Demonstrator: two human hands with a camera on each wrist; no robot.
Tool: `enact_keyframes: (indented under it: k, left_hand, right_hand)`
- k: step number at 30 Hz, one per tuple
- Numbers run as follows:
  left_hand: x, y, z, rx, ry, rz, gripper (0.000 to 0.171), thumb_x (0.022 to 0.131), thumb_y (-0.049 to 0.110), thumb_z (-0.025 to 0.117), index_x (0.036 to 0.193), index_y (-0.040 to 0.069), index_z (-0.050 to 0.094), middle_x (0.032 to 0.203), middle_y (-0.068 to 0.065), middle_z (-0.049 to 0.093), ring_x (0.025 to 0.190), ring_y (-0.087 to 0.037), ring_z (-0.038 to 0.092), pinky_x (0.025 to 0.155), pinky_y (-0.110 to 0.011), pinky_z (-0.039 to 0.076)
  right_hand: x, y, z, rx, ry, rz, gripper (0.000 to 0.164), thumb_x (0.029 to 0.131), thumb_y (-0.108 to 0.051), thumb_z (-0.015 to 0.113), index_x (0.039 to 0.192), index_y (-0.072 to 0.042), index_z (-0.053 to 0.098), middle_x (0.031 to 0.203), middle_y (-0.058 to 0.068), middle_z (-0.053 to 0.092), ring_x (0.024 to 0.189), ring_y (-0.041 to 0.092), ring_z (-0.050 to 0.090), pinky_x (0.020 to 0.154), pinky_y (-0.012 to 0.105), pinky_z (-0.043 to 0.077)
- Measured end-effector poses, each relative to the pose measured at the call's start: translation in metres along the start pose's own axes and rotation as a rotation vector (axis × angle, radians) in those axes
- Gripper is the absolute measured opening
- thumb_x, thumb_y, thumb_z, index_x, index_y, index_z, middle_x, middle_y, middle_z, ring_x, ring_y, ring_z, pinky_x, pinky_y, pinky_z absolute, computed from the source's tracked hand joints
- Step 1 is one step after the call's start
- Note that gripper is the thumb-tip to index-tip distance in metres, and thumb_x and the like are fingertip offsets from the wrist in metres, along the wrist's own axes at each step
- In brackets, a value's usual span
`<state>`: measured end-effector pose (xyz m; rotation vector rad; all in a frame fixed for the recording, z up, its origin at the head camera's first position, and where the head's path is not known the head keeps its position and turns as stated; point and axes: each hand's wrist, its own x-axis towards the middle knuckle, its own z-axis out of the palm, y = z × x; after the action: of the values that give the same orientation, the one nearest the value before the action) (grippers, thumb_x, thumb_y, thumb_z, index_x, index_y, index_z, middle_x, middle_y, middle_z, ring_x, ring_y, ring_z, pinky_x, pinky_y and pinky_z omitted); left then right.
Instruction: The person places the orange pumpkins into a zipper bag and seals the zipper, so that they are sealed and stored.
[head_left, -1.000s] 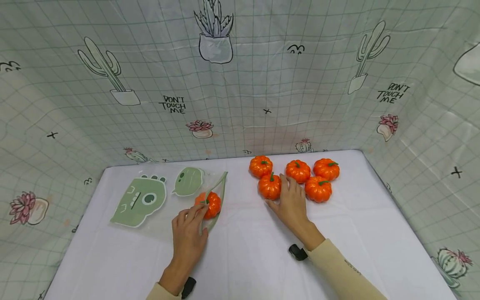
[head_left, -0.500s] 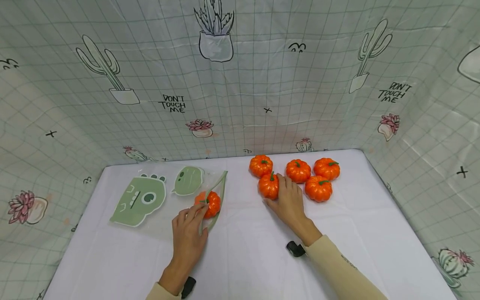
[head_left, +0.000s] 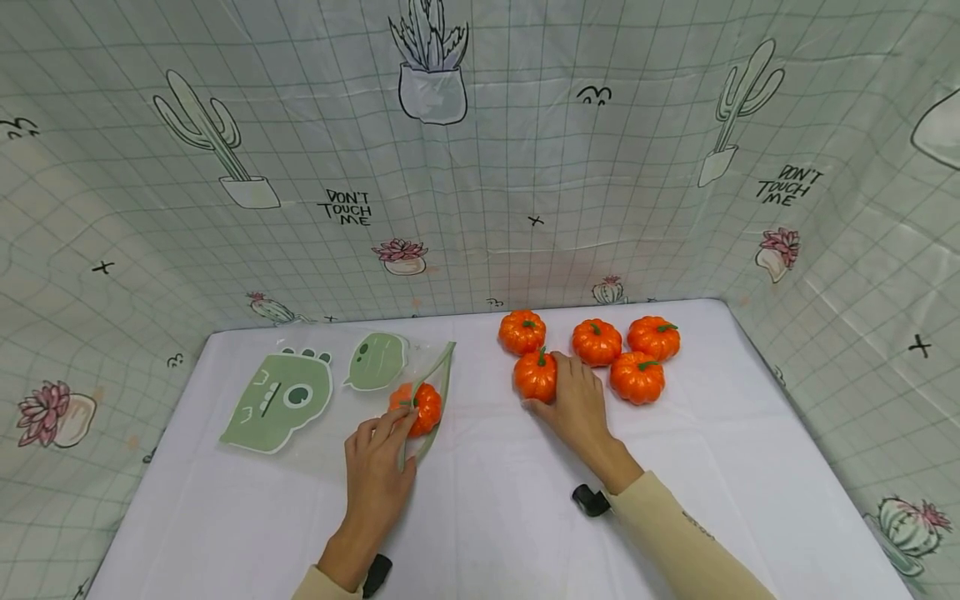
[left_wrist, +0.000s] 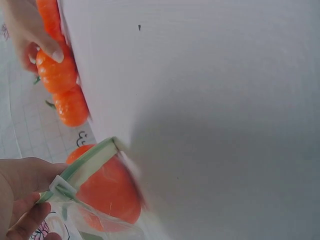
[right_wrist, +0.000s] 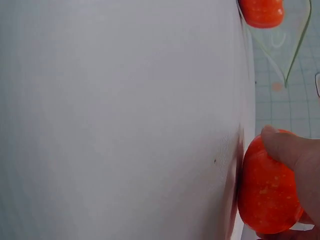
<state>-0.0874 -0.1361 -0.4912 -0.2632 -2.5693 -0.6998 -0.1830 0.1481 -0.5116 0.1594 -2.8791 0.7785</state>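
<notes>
My left hand (head_left: 375, 479) pinches the green-edged mouth of a clear plastic zip bag (left_wrist: 95, 160), whose opening gapes toward the right. Inside, near the mouth, lies one small orange toy pumpkin (head_left: 427, 407) with a green stem. On the bag are a big green one-eyed creature (head_left: 277, 404) and a smaller green shape (head_left: 377, 362). My right hand (head_left: 576, 408) grips another orange pumpkin (head_left: 534, 377) from its right side, thumb toward me. That pumpkin appears to sit on the table in the right wrist view; my palm hides part of it.
Behind the gripped pumpkin sits another pumpkin (head_left: 522, 332). To the right of my right hand stand three more: one at the back (head_left: 596, 342), one at the far right (head_left: 654, 337) and one nearer (head_left: 637, 378). A white cloth covers the table (head_left: 495, 517); a printed curtain (head_left: 495, 167) rises behind.
My right hand has moved slightly left and closed round the front pumpkin, which has shifted a little left and toward me. The left hand and bag have stayed put.
</notes>
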Motion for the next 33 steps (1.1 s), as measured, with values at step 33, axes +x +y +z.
enact_keyframes:
  k: [33]
  left_hand:
    - [-0.002, -0.003, 0.003, 0.003, 0.011, 0.006, 0.066, 0.064, -0.016, 0.089, 0.126, -0.002, 0.074, 0.128, -0.011, 0.07, 0.111, -0.034, 0.054, 0.091, -0.05, 0.038]
  right_hand:
    - [-0.031, -0.074, 0.025, 0.008, -0.046, -0.301, 0.09, 0.075, -0.041, 0.097, 0.143, -0.002, 0.054, 0.129, 0.015, 0.064, 0.117, 0.037, 0.06, 0.103, 0.052, 0.048]
